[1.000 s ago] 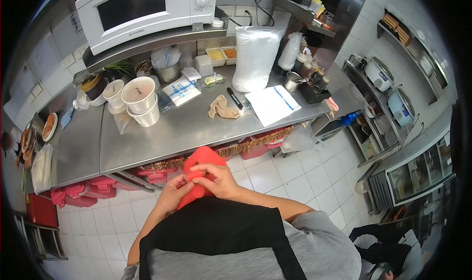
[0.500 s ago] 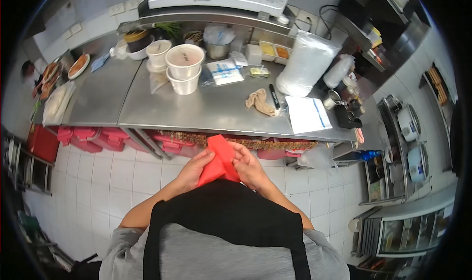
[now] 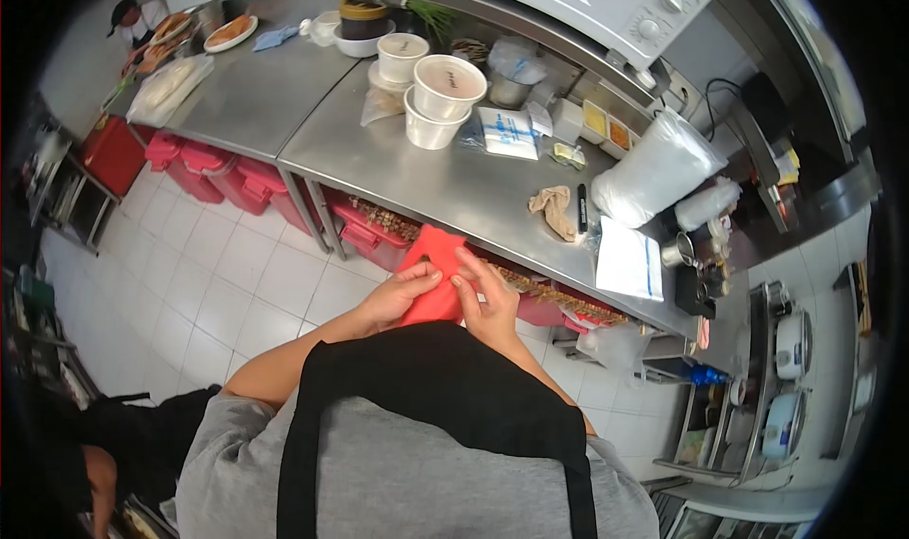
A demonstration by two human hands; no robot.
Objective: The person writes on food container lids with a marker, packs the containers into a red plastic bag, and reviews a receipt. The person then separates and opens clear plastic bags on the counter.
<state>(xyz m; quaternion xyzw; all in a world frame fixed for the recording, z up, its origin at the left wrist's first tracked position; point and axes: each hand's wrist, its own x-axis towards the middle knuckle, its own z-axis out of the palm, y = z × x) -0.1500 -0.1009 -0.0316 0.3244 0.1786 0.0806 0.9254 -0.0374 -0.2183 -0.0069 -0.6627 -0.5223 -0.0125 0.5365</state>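
A thin red piece that looks like a folded plastic bag (image 3: 437, 243) is held up in front of my chest, just off the steel counter's front edge. My left hand (image 3: 409, 293) pinches it from the left side, thumb and fingertips pressed together. On the other side my right hand (image 3: 488, 297) grips it between thumb and fingers, with the index finger stretched upward along it. Both sets of fingertips nearly meet at its middle. The lower part of the red bag is partly hidden by my hands and the black apron (image 3: 436, 368).
The steel counter (image 3: 379, 179) carries stacked white tubs (image 3: 450, 89), a crumpled brown cloth (image 3: 553, 211), a black marker (image 3: 582, 207), a white packet (image 3: 629, 260) and a big plastic-bag roll (image 3: 658, 170). Pink bins (image 3: 204, 170) stand underneath. A person (image 3: 142, 18) is far left; another person's arm (image 3: 99, 487) shows lower left.
My view has turned, so the counter now slants down to the right. My fingertips have come closer together on the red bag. Another person's arm has appeared at the lower left.
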